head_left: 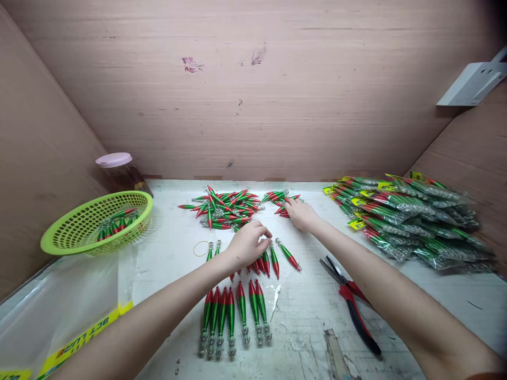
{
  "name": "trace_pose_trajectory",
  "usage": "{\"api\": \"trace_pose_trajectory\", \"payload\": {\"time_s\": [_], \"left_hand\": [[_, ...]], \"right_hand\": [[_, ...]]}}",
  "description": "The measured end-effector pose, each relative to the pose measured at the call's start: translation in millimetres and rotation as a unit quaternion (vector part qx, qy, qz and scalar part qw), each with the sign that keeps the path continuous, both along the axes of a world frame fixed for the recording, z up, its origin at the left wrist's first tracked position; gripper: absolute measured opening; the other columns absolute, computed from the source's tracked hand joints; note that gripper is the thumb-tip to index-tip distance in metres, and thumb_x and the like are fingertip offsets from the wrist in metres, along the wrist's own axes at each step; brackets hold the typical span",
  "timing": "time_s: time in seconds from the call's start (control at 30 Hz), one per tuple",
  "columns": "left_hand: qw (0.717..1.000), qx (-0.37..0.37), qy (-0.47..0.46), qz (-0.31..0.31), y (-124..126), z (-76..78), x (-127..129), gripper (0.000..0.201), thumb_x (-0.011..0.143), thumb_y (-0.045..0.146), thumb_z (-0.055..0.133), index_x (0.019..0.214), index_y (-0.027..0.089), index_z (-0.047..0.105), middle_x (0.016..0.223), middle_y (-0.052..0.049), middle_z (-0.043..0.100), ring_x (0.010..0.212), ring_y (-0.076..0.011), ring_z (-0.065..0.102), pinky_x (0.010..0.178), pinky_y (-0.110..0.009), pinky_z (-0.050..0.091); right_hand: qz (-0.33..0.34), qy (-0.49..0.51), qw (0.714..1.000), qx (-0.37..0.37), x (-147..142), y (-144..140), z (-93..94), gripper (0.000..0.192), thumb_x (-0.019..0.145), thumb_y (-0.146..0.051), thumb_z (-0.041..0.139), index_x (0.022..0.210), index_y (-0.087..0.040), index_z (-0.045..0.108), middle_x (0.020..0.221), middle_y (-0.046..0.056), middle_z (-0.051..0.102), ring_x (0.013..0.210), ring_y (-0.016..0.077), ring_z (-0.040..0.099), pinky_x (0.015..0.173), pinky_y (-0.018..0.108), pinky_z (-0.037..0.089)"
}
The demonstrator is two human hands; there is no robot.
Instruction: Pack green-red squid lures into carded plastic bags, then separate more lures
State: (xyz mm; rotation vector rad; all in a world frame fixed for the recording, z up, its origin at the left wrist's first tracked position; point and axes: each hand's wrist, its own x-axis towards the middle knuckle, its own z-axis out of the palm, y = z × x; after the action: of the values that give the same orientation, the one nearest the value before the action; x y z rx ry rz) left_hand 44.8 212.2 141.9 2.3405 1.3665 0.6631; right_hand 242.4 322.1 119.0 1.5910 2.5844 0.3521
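My left hand (249, 245) hovers over the middle of a row of red and green squid jigs (274, 262), fingers curved and thumb apart, with no jig visible in its grasp. The jig tops beside its fingertips are very close; whether they touch is unclear. Farther back, my right hand (300, 213) has its fingers closed at a small group of jigs (277, 196), its fingertips on a red-ended one. Left of that group lies a larger heap of jigs (227, 203). A nearer row of jigs (231, 316) lies side by side, hooks toward me.
Red-handled pliers (354, 309) lie under my right forearm. Bagged lures (412, 216) are stacked at right. A green basket (51, 240) holding jigs, a lidded jar (119, 171) and clear plastic bags (79, 301) occupy the left. A rubber band (194, 249) lies near the row.
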Motion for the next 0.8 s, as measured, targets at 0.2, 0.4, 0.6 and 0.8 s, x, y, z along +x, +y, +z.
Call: {"api": "trace_pose_trajectory", "payload": {"time_s": [0.2,0.4,0.6,0.8], "left_hand": [[0.997,-0.038,-0.059,-0.017,-36.2,1.1,-4.4,0.014,0.086,0.016,0.050,0.087,0.017,0.064,0.089,-0.004,0.060,0.084,-0.0176,0.057,0.076,-0.028,0.044],[0.969,-0.166,-0.180,0.008,-80.1,-0.8,-20.1,0.016,0.089,0.027,0.052,0.094,0.017,0.063,0.090,-0.005,0.061,0.081,-0.0166,0.056,0.069,-0.026,0.043],[0.714,-0.477,-0.512,0.023,-125.3,1.3,-19.3,0.046,0.087,0.052,0.057,0.108,0.011,0.058,0.099,-0.013,0.061,0.078,-0.0145,0.058,0.068,-0.023,0.046],[0.629,-0.557,-0.541,0.034,-156.2,2.9,-8.1,0.037,0.081,0.040,0.070,0.089,0.005,0.061,0.075,-0.007,0.057,0.064,-0.0082,0.054,0.060,-0.015,0.045]], "right_hand": [[-0.006,-0.017,1.000,-0.019,1.9,1.9,-0.2,0.022,0.092,-0.025,0.051,0.109,-0.012,0.057,0.119,0.011,0.052,0.105,0.0220,0.052,0.084,0.037,0.046],[0.011,-0.013,1.000,-0.003,1.6,-35.1,27.5,0.018,0.091,-0.009,0.044,0.101,-0.007,0.059,0.105,0.014,0.057,0.094,0.0228,0.054,0.077,0.035,0.044],[0.215,0.058,0.973,0.051,-18.5,-157.6,46.7,0.018,0.093,-0.015,0.039,0.099,-0.015,0.056,0.097,0.011,0.055,0.086,0.0241,0.046,0.071,0.035,0.035],[0.339,0.138,0.925,0.103,-28.8,-234.1,18.1,0.020,0.084,-0.008,0.043,0.097,-0.011,0.057,0.100,0.013,0.055,0.079,0.0236,0.043,0.066,0.036,0.034]]}}
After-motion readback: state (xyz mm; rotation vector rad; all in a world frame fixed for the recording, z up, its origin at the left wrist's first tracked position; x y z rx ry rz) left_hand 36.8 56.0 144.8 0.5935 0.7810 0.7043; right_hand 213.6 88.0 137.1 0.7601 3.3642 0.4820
